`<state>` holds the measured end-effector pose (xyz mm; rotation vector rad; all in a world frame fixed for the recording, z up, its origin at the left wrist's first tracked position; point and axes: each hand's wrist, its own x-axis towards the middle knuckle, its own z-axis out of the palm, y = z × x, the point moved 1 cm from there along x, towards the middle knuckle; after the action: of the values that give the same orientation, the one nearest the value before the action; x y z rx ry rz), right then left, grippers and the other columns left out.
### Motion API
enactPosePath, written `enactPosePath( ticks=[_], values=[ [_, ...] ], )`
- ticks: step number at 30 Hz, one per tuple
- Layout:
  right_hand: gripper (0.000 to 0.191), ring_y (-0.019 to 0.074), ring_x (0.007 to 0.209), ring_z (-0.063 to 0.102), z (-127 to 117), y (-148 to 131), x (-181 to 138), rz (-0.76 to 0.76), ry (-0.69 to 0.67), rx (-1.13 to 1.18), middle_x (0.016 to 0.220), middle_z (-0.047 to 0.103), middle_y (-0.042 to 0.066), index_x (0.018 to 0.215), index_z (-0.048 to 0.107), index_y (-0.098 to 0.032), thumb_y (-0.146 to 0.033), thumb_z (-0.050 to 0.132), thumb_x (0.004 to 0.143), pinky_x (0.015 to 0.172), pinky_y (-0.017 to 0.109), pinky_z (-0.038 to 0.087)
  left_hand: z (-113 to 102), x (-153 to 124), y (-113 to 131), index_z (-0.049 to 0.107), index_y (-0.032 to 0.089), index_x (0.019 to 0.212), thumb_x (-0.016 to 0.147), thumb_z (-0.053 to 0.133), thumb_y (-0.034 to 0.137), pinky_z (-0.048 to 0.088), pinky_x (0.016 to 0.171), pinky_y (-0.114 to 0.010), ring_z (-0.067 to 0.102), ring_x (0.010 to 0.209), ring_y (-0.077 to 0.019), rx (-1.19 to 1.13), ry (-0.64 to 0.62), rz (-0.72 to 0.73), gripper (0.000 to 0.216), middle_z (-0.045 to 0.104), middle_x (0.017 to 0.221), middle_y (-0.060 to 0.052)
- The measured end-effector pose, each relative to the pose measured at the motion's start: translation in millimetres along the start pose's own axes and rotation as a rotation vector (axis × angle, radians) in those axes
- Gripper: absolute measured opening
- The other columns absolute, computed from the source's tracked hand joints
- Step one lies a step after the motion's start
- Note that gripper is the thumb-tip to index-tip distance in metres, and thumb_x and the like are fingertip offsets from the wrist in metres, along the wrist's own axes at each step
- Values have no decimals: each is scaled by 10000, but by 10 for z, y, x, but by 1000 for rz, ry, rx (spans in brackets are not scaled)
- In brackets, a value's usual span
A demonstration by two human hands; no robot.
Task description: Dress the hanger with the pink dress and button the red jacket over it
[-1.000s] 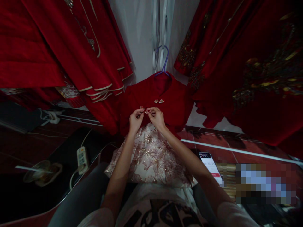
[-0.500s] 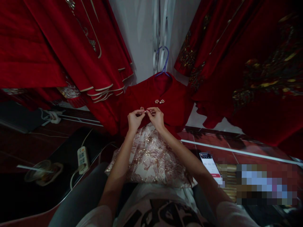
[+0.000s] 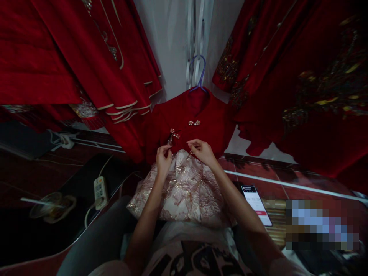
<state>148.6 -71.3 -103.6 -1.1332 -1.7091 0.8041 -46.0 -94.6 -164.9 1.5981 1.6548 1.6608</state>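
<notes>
Head cam — L hand (image 3: 163, 160) & R hand (image 3: 202, 151) each w/ grip pinched on red dress (image 3: 207, 128) hem.

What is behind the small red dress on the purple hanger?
A pale wall shows above the small red dress, where the purple hanger hooks among white strips. Larger red garments hang at both sides. What lies directly behind the dress is covered by it.

I see deep red dress top (image 3: 201, 126) w/ pearl-gold clasps (image 3: 193, 123); skirt (image 3: 184, 188) at 6 o'clock pale w/ gold pattern.
</notes>
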Motion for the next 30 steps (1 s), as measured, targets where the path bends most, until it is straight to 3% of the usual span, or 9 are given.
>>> enactPosePath(
  ticks=[4, 12, 18, 21, 26, 30],
  values=[
    [130, 148, 723, 640, -27, 192, -132, 48, -34, -65, 878, 695, 51, 912, 655, -189, -253, 604, 810, 720, 317, 536, 77, -91, -216, 570, 209, 1009, 871, 465, 212, 504, 868, -320, 640, 912, -165, 23, -43, -88, 174, 651, 1006, -66],
    [164, 148, 756, 597, 95, 453, -190, 46, 14, -158, 932, 623, 64, 935, 570, -184, -229, 611, 782, 694, 308, 524, 142, 148, -114, 544, 210, 1124, 854, 537, 297, 472, 911, -392, 625, 1025, -231, 210, -176, -57, 284, 634, 1150, -115],
    [229, 131, 693, 594, 247, 526, -212, 82, -14, -78, 811, 628, 22, 947, 567, -180, -237, 655, 743, 677, 282, 517, 363, 251, -149, 548, 181, 943, 828, 549, 256, 483, 838, -344, 652, 926, -211, 265, -67, -158, 138, 654, 1008, -128],
    [190, 120, 672, 599, 271, 550, -206, 116, -16, -61, 769, 642, 15, 898, 605, -176, -245, 668, 732, 658, 258, 511, 307, 280, -66, 580, 189, 903, 831, 532, 240, 485, 783, -309, 671, 862, -201, 338, -94, -178, 100, 689, 935, -107],
    [193, 118, 665, 629, 126, 548, -169, 205, -38, -32, 748, 690, 35, 854, 668, -163, -265, 710, 696, 642, 238, 515, 36, 350, 40, 652, 211, 828, 781, 601, 282, 481, 769, -272, 681, 852, -198, 486, -251, -252, 99, 728, 875, -48],
    [195, 158, 737, 676, -32, 464, -182, 217, -127, 36, 813, 727, 56, 841, 693, -180, -303, 725, 693, 704, 285, 540, 52, 392, 9, 635, 182, 993, 797, 605, 310, 480, 795, -240, 676, 911, -170, 413, -315, -227, 236, 717, 998, -68]
  ],
)
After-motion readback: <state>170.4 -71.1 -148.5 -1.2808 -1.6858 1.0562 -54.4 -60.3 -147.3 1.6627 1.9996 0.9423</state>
